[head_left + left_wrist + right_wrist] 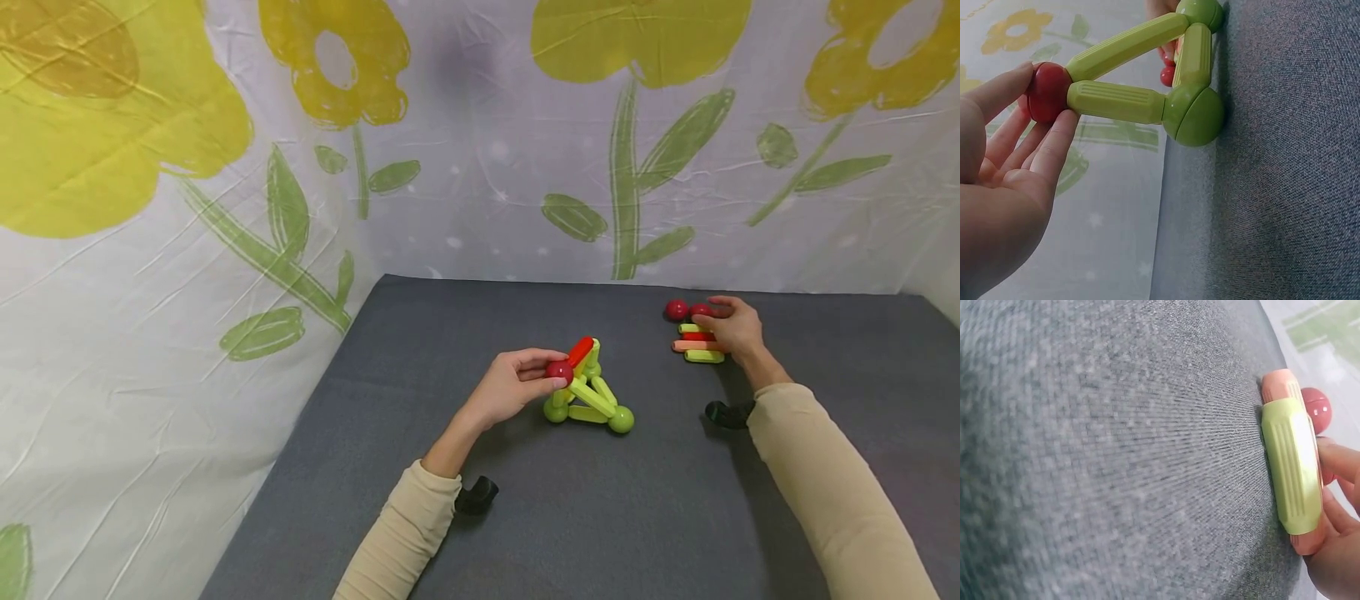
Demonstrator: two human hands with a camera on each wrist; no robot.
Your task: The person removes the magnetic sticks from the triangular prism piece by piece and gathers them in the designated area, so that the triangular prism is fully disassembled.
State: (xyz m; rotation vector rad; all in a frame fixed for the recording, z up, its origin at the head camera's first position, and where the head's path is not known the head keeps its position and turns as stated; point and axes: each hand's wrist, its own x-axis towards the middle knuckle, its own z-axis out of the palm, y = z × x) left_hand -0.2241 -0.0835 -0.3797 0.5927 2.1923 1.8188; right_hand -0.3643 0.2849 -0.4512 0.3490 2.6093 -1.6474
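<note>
My left hand (pixel 512 387) pinches a red ball (pixel 1049 92) between thumb and fingertips. That ball joins the upper ends of several rods in a magnetic-rod frame. Yellow-green rods (pixel 1119 102) run from it down to green balls (pixel 1195 115) on the table, and one red rod (pixel 581 352) slants up beside it. At the far right, my right hand (pixel 737 329) has its thumb and fingers curled about another red ball (pixel 701 310), partly hidden by them. Loose rods lie just in front of that hand, including a yellow-green rod (pixel 1292 465) and a salmon rod (pixel 1280 385).
A further red ball (pixel 677 311) sits left of the right hand. Black wrist-worn pieces (pixel 477 497) project from both sleeves. The grey table (pixel 600 517) reaches back to a flower-printed cloth wall (pixel 465 208), with more of this cloth along the left.
</note>
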